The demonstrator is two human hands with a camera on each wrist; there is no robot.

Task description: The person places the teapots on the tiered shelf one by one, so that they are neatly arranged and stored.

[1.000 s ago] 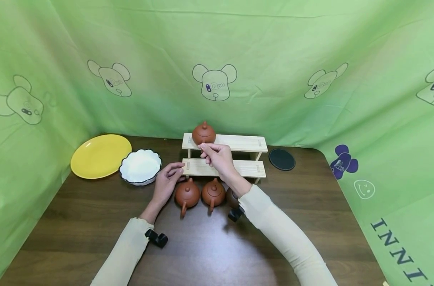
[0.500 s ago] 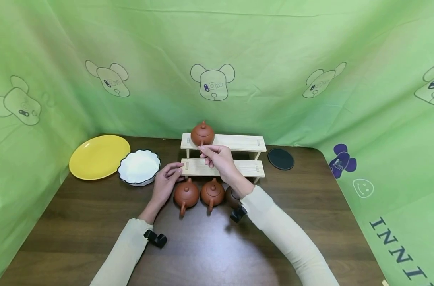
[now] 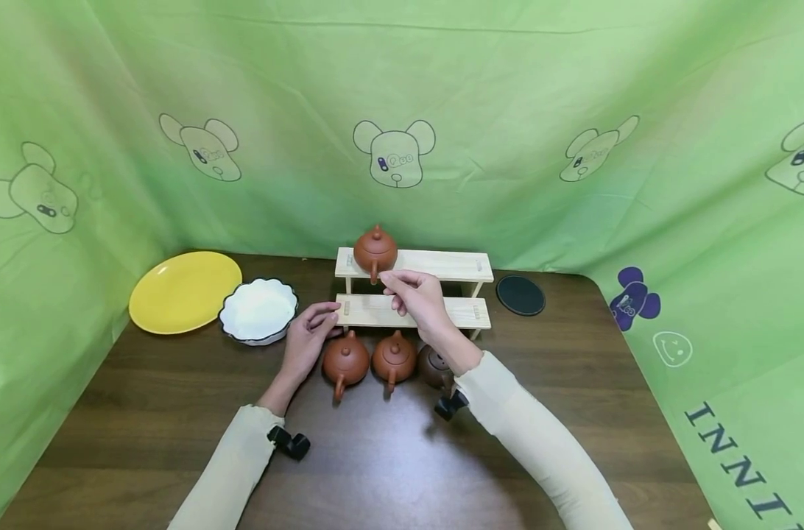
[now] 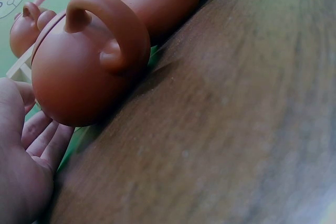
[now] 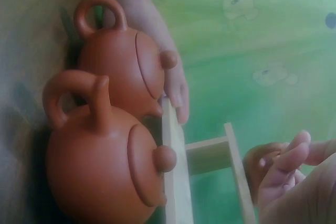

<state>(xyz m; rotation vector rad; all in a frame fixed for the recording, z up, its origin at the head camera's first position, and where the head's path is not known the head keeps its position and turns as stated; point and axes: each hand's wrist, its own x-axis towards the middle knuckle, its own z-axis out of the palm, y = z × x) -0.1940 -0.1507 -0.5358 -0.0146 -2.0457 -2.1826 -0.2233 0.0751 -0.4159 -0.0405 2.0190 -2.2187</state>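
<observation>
Dark letters reading INNI, cut by the frame, mark the green cloth [image 3: 508, 81] at lower right. The brown counter [image 3: 375, 471] fills the lower frame, its right edge slanting outward. Mid-frame, a wooden stand [image 3: 442, 263] carries illegible small marks. The left-hand grip [image 3: 305, 340], relaxed, touches its left end; the right-hand grip [image 3: 423, 303], loosely bent, holds nothing, just beside the teapot [image 3: 367, 255], upright at the upper board's left, spout frame-upward, handle frame-downward.
</observation>
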